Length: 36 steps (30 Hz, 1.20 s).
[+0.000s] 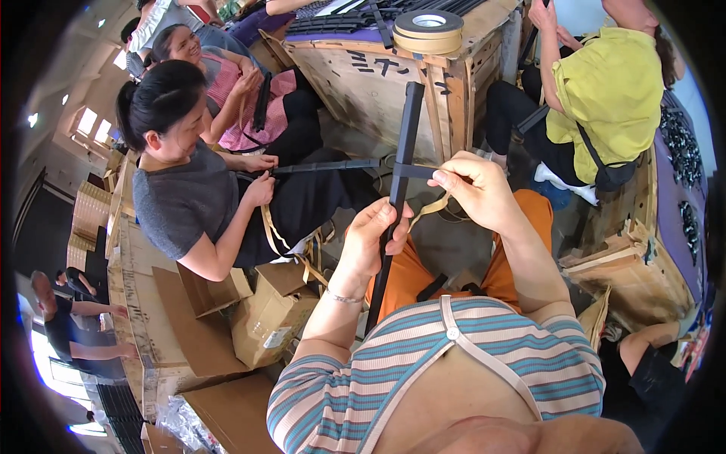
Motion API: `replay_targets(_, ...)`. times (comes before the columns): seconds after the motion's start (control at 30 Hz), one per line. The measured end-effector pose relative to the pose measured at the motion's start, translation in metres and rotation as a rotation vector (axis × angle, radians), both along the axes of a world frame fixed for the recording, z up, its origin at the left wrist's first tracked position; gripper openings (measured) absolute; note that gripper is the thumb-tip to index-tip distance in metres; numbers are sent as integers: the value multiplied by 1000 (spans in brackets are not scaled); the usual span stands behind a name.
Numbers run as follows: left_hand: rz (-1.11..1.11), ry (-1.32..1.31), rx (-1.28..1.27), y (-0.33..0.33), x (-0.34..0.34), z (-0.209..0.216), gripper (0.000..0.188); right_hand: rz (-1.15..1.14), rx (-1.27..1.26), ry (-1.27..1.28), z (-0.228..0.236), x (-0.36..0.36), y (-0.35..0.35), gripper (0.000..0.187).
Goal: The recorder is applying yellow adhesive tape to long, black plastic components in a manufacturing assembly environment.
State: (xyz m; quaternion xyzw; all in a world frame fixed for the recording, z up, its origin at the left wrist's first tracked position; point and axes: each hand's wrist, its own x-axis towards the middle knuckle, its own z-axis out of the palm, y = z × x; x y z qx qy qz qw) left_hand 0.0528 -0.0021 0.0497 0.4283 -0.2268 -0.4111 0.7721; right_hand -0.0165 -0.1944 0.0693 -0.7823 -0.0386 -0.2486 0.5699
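Note:
My left hand (382, 231) is closed around a long, straight black bar (408, 125), which stands tilted in front of me above my lap. A short black tape strip (416, 171) reaches sideways from the bar, its near end lying against the bar's face. Thumb and fingers of my right hand (476, 185) pinch the other end of that strip. From below my right fingers hangs a pale yellow backing strip (431, 208), curling toward my left hand. The bar's lower end passes in front of my orange trousers.
Left of me, a seated person in grey (178, 189) holds another black bar (325, 166). Ahead, a wooden crate (363, 94) bears tape rolls (427, 34) and several black bars. A person in yellow-green (605, 98) sits at right. An open cardboard box (276, 318) stands by my left elbow.

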Motion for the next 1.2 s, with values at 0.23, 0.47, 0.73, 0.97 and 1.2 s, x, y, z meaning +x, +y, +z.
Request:
replay_targets(0.23,-102,62,-114,-6,2,-2,22,29,44,8,-1,0,-1,20)
replay_targets(0.47,249,-297,65,-13,-2,-5,19,-20,14,-15,5,-5,1,16)
replay_targets(0.73,88,-183,28,-4,1,4,31,-21,10,-13,-2,-1,-2,12)
replay_targets(0.97,136,-61,114,-10,1,6,33,-22,21,-11,-8,-8,-10,11)
replay_targets(1.2,10,-87,-56,-12,9,-2,30,-14,68,-42,-8,-13,-7,16)
